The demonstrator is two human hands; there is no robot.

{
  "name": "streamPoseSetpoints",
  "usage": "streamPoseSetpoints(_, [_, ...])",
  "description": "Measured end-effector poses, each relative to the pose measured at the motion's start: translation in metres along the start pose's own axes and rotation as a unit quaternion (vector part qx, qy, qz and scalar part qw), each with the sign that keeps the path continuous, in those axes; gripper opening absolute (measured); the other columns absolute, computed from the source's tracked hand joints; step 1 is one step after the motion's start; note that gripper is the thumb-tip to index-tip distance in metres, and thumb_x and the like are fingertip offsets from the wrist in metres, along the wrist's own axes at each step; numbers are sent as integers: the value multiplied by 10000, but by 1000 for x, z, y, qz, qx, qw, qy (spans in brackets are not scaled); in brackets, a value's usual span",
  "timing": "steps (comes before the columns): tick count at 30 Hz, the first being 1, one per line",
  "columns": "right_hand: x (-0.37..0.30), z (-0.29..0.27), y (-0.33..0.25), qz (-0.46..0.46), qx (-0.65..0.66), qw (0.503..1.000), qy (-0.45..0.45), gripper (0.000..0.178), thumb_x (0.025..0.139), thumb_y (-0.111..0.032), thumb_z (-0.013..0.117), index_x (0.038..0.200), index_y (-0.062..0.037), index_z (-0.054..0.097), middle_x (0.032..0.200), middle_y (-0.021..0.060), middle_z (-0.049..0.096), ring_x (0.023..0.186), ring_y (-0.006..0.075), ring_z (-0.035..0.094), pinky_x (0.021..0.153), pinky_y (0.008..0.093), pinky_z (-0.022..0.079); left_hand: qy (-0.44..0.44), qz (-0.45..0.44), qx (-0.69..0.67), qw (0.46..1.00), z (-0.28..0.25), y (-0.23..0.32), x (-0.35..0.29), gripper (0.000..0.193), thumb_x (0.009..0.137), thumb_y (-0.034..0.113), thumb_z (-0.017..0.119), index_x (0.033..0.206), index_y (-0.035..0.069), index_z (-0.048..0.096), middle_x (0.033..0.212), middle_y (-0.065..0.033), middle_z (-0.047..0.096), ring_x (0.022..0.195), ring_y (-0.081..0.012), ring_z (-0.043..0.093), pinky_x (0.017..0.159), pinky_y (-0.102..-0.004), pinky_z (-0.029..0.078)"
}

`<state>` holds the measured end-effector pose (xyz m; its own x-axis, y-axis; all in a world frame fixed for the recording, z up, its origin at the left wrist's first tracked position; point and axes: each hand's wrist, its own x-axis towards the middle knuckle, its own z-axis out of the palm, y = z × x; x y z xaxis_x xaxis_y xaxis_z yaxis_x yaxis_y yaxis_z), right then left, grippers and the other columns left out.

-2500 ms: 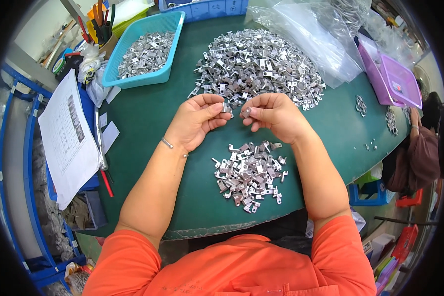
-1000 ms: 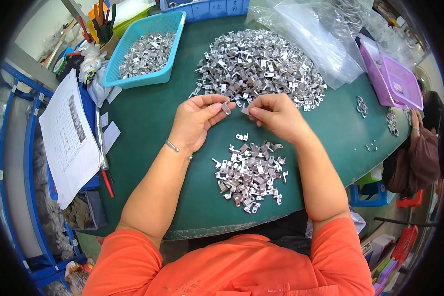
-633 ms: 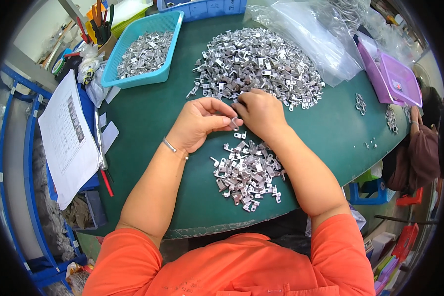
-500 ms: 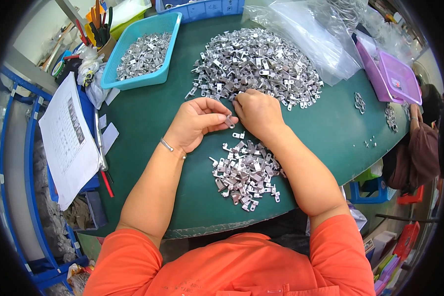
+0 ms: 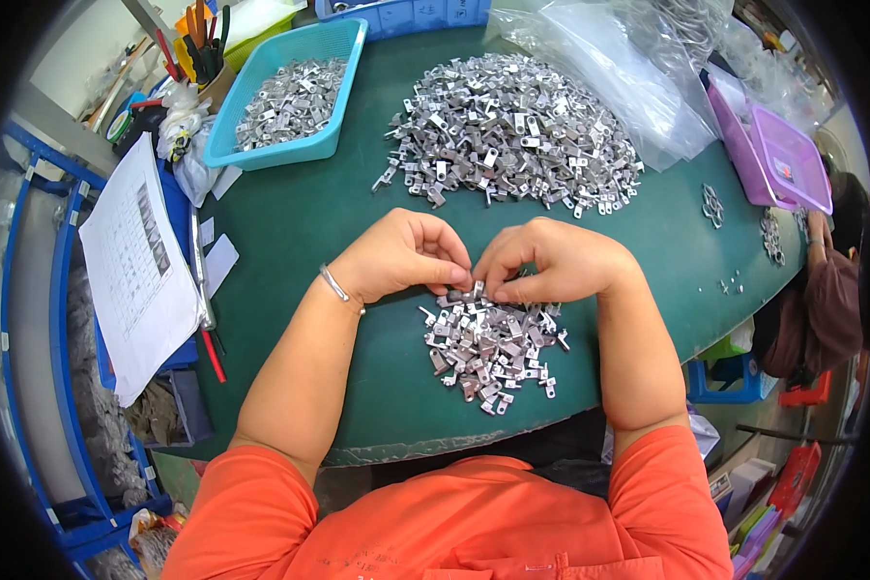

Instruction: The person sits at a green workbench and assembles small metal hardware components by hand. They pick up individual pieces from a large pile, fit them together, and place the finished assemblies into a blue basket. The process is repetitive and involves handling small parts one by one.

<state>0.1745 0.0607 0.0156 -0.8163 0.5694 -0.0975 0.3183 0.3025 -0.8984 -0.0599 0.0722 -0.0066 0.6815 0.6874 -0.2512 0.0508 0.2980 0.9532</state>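
My left hand is closed in a pinch at the far edge of the near pile of small metal brackets. At its fingertips shows a small metal bracket with a hole in it. My right hand meets it from the other side, thumb and fingers curled together at the same spot. Whether the right fingers grip a bracket of their own is hidden. Beyond both hands rises a much larger heap of the same brackets.
A turquoise basket holding brackets stands at the far left, near printed sheets. Clear plastic bags lie at the far right by a purple basket. Metal rings lie nearby. Another person's hand is at the right edge.
My right hand has drawn back from the large heap to the near pile. My left hand has come down toward the near pile with its bracket, and the two hands now meet there.
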Motion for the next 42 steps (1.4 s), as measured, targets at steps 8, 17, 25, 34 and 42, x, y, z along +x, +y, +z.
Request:
streamPoseSetpoints(8, [30,8,25,-4,-233,844,483,234,767,-100,676,1000,-82,652,853,91,560,796,292,583,691,387,487,335,237,438,800,6,-23,21,260,715,8,711,965,36,648,886,-52,562,658,-152,572,652,-274,486])
streamPoseSetpoints(17, [41,2,44,-30,-304,804,510,218,726,-71,704,937,-74,649,881,86,545,842,290,562,706,383,483,293,106,157,937,6,-17,19,183,772,-4,704,944,-17,642,858,-54,661,734,-109,629,655,-231,517])
streamPoseSetpoints(25, [45,7,37,-33,-348,789,505,164,731,-64,692,888,-55,645,898,77,560,868,275,558,714,371,483,209,90,30,973,9,-5,12,221,759,-27,711,965,-38,633,847,-76,667,745,-112,635,670,-219,521])
streamPoseSetpoints(34, [11,-6,8,-70,-141,937,313,101,744,-45,672,837,-15,645,836,115,602,785,277,598,702,351,486,268,201,322,886,5,-10,11,136,755,37,724,869,31,650,819,-19,588,652,-75,533,638,-218,477])
streamPoseSetpoints(42, [48,10,26,-74,-370,824,423,282,733,4,650,1008,-56,655,1016,91,610,867,285,546,785,370,458,311,212,504,778,10,-21,21,190,719,74,732,892,47,658,974,-86,511,917,-249,530,777,-323,465])
